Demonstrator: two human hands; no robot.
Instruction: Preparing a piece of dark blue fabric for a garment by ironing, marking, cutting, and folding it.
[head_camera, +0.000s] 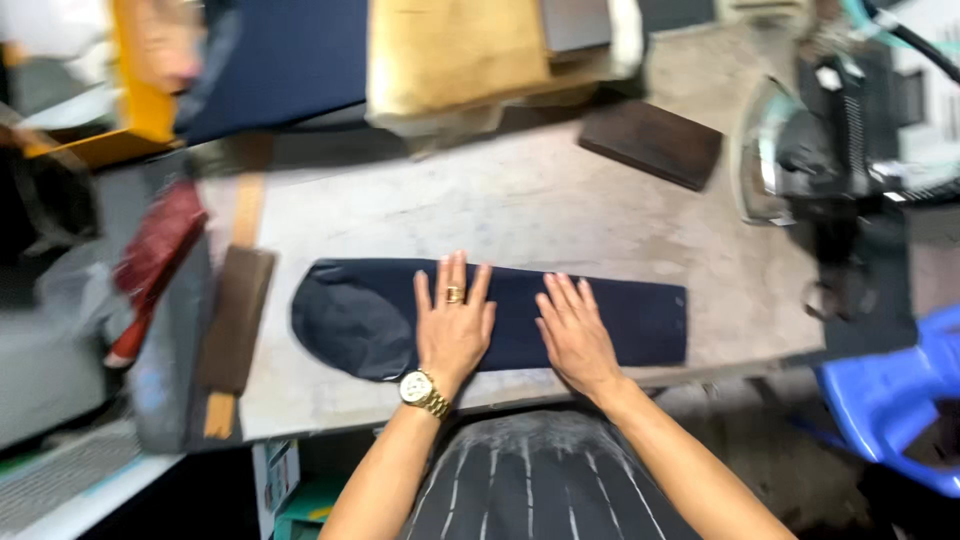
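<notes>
L hand (453, 322) fingers (458, 278) lie flat and straight, pressed palm-down on the navy cloth piece (620, 318), close together w/ only thin gaps, thumb a bit out to the side. Nothing gripped, just resting on top. Gold ring on one finger, gold watch (423, 391) at the wrist.

R hand (575, 335) fingers (565, 300) also flat on the same cloth, slightly fanned, pointing up and a touch left, palm down, holding nothing. The two hands sit just beside each other, not touching, approx at the middle of the strip.

The navy cloth piece is a long narrow strip lying across the near part of the grey worn table (520, 200), running left-right; its left end is rounded and looks like a lighter, duller lining patch, its right end is cut square (small dots near that edge, too blurred to tell what).

Further out: a brown wooden block (236, 318) lies left of the cloth, near but apart from it. A dark flat block (652, 143) sits at the far right of the table. An iron (800, 150) w/ dark body stands at the right edge, hose or cord going up. Folded tan fabric (455, 50) and a dark blue fabric (280, 60) sit at the far side. A red item (155, 250) hangs off the left end, blurred. Blue plastic chair (895, 395) at lower right. Person's striped dark garment (530, 480) shows below the table edge
</notes>
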